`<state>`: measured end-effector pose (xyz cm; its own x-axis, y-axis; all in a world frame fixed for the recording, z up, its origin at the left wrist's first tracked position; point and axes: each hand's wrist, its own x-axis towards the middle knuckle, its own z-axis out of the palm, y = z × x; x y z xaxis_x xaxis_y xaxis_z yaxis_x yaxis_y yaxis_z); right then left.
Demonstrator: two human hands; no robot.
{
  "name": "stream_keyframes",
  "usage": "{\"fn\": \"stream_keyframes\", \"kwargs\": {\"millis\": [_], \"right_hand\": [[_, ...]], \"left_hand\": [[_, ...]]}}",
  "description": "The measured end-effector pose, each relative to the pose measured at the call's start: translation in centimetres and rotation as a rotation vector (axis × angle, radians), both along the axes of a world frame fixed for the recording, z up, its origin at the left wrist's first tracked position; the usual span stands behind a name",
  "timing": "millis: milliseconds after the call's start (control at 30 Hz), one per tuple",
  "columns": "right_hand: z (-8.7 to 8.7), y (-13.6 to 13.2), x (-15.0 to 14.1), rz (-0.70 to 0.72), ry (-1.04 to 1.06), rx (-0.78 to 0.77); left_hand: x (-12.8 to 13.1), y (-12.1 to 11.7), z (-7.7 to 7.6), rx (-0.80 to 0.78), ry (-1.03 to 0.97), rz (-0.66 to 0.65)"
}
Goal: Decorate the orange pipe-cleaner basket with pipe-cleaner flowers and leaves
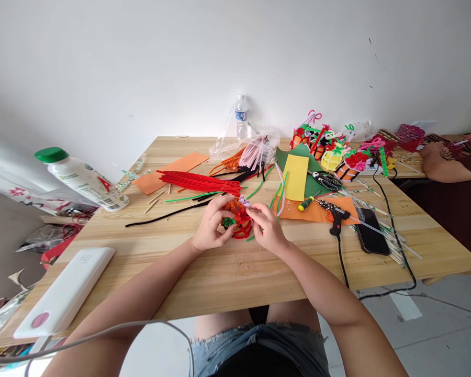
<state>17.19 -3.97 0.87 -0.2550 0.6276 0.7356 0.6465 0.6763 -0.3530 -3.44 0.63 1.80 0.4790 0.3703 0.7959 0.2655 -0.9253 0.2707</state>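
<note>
Between my hands is a small pipe-cleaner flower basket (241,230) in red and orange, with a bit of green and a lilac flower (243,202) at its top. My left hand (213,226) curls round its left side, fingers over the top and thumb below. From the right, my right hand (269,229) pinches at the edge beside the lilac flower; its fingertips partly hide what they grip. Just beyond lies a bundle of red pipe cleaners (198,181). A long black pipe cleaner (160,214) stretches out to the left.
Finished flower baskets (332,157) stand at the back right. Nearer are scissors (326,180), a glue gun (335,213), a screwdriver (306,203) and a phone (372,231). A white bottle (84,178) and power bank (65,293) are left. Another person's arm (445,167) rests far right.
</note>
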Motion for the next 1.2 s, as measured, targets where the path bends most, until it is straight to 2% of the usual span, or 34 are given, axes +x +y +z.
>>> {"fn": "stream_keyframes", "kwargs": {"millis": [333, 567, 867, 1033, 1200], "right_hand": [[-0.12, -0.02, 0.04, 0.001, -0.009, -0.016], [0.23, -0.15, 0.06, -0.022, -0.062, 0.028], [0.24, -0.23, 0.14, -0.027, -0.088, -0.012], [0.36, -0.25, 0.10, -0.042, -0.100, 0.007], [0.43, -0.25, 0.06, -0.046, -0.098, 0.016]], "left_hand": [[-0.11, 0.13, -0.21, -0.026, -0.008, -0.006], [-0.16, 0.33, -0.20, 0.018, 0.002, -0.021], [-0.23, 0.48, -0.41, 0.023, 0.036, 0.003], [-0.28, 0.31, -0.67, -0.026, -0.019, 0.048], [-0.26, 0.44, -0.51, -0.065, -0.040, 0.004]]}}
